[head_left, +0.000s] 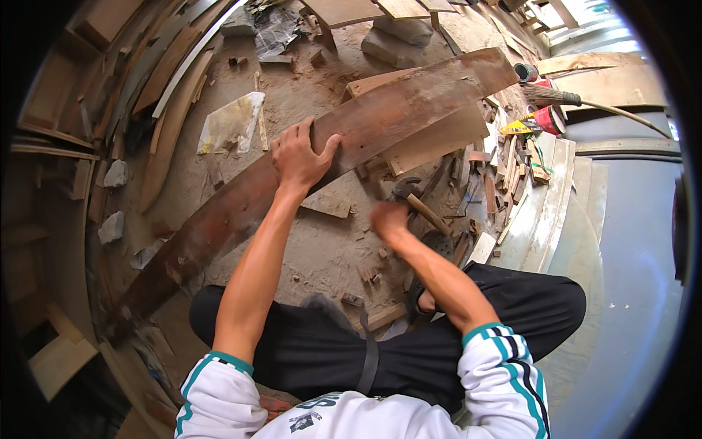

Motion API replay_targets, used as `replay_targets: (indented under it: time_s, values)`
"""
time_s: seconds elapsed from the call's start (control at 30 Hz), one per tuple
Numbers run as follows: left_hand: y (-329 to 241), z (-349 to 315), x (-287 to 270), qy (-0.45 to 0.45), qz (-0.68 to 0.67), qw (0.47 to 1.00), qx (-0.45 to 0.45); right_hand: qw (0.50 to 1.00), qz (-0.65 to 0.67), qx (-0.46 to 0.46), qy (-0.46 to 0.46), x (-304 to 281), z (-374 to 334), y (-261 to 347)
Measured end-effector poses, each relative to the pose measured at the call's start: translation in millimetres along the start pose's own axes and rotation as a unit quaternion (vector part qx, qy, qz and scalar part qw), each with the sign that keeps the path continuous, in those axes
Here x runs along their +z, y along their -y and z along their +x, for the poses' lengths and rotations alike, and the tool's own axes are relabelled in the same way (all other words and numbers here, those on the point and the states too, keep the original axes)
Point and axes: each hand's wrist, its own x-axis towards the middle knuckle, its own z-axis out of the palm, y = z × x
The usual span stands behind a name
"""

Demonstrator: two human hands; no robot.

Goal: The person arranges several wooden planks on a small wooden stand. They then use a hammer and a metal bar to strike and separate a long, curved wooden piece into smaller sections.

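Observation:
A long, dark reddish-brown wooden plank (398, 110) runs slantwise from the lower left to the upper right in front of me. My left hand (300, 157) grips it near its middle, fingers at the far edge and thumb across its upper face. Under the plank's right part sit paler pieces of wood (439, 139). My right hand (390, 221) is smeared by motion on the near side of the plank; its fingers cannot be made out. Right beside it is a hammer (431, 214) with a dark head and wooden handle, apparently lying apart from the hand.
Wood scraps (504, 168) pile up at the right, near a red and yellow can (545, 121) and a brush (552, 95). Curved boards (175, 110) line the left. A pale broken sheet (230, 124) lies on the dusty floor, with stones (398, 40) beyond.

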Motion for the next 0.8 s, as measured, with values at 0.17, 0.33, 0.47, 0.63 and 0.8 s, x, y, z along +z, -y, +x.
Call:
replay_targets:
  time_s: [0.17,0.33,0.47,0.63,0.8]
  values:
    - [-6.1,1.9,-0.3,0.016,0.016,1.000,-0.007,0.954,0.128,-0.113,-0.246,-7.5,13.5,80.4]
    - [-5.2,4.1,1.0,0.025,0.014,0.999,-0.022,0.979,0.130,-0.152,0.029,-17.8,15.3,25.8]
    - [-9.5,5.7,4.3,0.042,0.006,0.998,-0.044,0.875,0.080,-0.072,0.473,-55.8,-9.4,-141.3]
    - [-8.9,7.0,3.4,0.049,-0.007,0.996,-0.075,0.853,0.292,0.231,0.366,-100.8,-123.0,-327.5]
    - [-10.2,6.6,7.0,0.057,-0.009,0.996,-0.063,0.887,0.043,0.448,0.103,-32.9,-174.0,-359.5]
